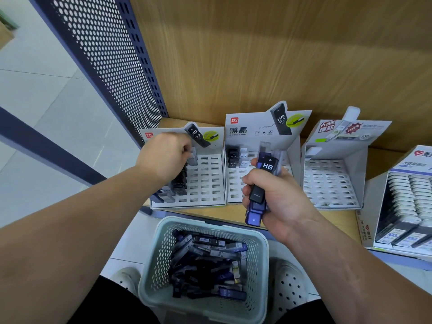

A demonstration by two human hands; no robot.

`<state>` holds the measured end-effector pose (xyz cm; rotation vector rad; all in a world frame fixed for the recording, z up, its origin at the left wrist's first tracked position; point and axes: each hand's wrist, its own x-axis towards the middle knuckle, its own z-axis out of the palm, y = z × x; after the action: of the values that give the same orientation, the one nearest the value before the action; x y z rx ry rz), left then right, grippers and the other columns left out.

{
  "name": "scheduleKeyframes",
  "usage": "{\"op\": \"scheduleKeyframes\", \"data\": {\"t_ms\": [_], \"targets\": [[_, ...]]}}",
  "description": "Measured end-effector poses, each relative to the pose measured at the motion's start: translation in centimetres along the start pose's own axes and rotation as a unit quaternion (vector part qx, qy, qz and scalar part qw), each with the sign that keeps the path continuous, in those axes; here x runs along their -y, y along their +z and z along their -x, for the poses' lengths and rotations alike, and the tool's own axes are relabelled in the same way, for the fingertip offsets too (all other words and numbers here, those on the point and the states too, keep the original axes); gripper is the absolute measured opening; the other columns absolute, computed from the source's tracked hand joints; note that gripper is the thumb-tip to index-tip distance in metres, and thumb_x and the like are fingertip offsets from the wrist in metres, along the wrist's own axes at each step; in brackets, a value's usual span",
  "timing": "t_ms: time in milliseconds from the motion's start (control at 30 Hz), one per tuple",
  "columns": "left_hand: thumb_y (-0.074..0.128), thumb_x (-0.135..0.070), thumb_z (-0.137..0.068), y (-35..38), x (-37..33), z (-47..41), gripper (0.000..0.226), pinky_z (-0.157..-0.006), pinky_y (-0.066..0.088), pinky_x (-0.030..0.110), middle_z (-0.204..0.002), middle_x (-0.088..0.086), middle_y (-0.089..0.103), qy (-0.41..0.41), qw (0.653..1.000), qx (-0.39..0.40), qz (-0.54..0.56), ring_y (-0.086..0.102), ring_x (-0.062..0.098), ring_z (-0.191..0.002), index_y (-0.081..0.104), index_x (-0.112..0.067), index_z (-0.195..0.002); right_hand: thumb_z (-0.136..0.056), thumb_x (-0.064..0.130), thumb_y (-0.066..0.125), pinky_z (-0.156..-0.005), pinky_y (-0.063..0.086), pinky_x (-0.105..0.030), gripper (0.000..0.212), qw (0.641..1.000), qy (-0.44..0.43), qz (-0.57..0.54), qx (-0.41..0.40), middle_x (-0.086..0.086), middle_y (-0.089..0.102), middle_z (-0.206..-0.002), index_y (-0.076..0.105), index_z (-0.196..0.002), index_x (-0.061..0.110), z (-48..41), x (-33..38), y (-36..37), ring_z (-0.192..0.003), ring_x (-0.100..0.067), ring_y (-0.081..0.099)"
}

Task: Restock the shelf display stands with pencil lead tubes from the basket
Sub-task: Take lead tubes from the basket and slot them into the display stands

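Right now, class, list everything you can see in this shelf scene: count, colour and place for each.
Display stands: three, white, side by side on the wooden shelf.
Full product tray: one, white, far right.
Basket: one, pale green, on the floor below.
Loose tubes: many, black and blue, in basket.
Side panel: one, dark blue, perforated, left.
Shoes: two, white, beside basket.
Left hand: fingers pinch a grey tube at left stand.
Right hand: grips several blue-black tubes.

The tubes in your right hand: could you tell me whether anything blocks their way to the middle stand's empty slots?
Nothing visible does. The right hand holds the tubes in front of the middle stand; its empty slots lie open, with seated tubes only in its rear left corner.
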<state>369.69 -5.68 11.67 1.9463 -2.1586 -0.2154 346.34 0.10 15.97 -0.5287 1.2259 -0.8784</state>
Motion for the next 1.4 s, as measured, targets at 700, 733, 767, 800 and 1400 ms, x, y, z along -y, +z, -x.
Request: {"op": "scheduleKeyframes", "data": {"t_ms": [700, 733, 767, 800, 1400], "targets": [[0.062, -0.013, -0.095, -5.4, -6.9, 2.7, 0.014, -0.051, 0.032, 0.027, -0.061, -0.007, 0.064, -0.075, 0.837, 0.195, 0.507, 0.048, 0.012, -0.054, 0.069, -0.012, -0.083, -0.086, -0.01, 0.061, -0.059, 0.043, -0.03, 0.034, 0.983, 0.06, 0.064, 0.16, -0.004, 0.056, -0.071, 0.063, -0.106, 0.017, 2.0, 0.2, 1.3, -0.06, -0.016, 0.055], [0.062, -0.013, -0.094, -5.5, -6.9, 2.8, 0.017, -0.051, 0.033, 0.027, -0.061, -0.007, 0.063, -0.085, 0.829, 0.191, 0.519, 0.047, 0.012, -0.054, 0.07, -0.015, -0.08, -0.086, -0.01, 0.06, -0.058, 0.043, -0.029, 0.034, 0.983, 0.061, 0.064, 0.164, -0.005, 0.056, -0.072, 0.063, -0.106, 0.016, 2.1, 0.2, 1.4, -0.06, -0.016, 0.055], [0.063, -0.013, -0.094, -5.6, -6.9, 3.0, 0.019, -0.051, 0.033, 0.027, -0.062, -0.006, 0.063, -0.095, 0.82, 0.188, 0.533, 0.048, 0.013, -0.054, 0.071, -0.018, -0.077, -0.085, -0.011, 0.061, -0.057, 0.043, -0.029, 0.034, 0.982, 0.061, 0.065, 0.167, -0.006, 0.055, -0.073, 0.063, -0.106, 0.016, 2.1, 0.2, 1.6, -0.06, -0.016, 0.055], [0.065, -0.014, -0.093, -5.6, -6.9, 3.2, 0.019, -0.051, 0.033, 0.027, -0.063, -0.004, 0.063, -0.101, 0.814, 0.185, 0.541, 0.048, 0.013, -0.054, 0.071, -0.019, -0.076, -0.083, -0.01, 0.063, -0.056, 0.043, -0.028, 0.035, 0.982, 0.06, 0.067, 0.169, -0.006, 0.055, -0.074, 0.063, -0.105, 0.016, 2.2, 0.1, 1.7, -0.06, -0.016, 0.054], [0.055, -0.008, -0.098, -5.1, -6.1, 3.3, 0.009, -0.044, 0.046, 0.026, -0.064, 0.009, 0.062, -0.192, 0.724, 0.142, 0.648, 0.059, 0.02, -0.051, 0.057, -0.008, -0.089, -0.087, -0.001, 0.061, -0.062, 0.04, -0.031, 0.02, 0.992, 0.051, 0.039, 0.11, -0.004, 0.069, -0.074, 0.064, -0.103, 0.012, 1.6, -0.1, 2.9, -0.057, -0.014, 0.063]]}}
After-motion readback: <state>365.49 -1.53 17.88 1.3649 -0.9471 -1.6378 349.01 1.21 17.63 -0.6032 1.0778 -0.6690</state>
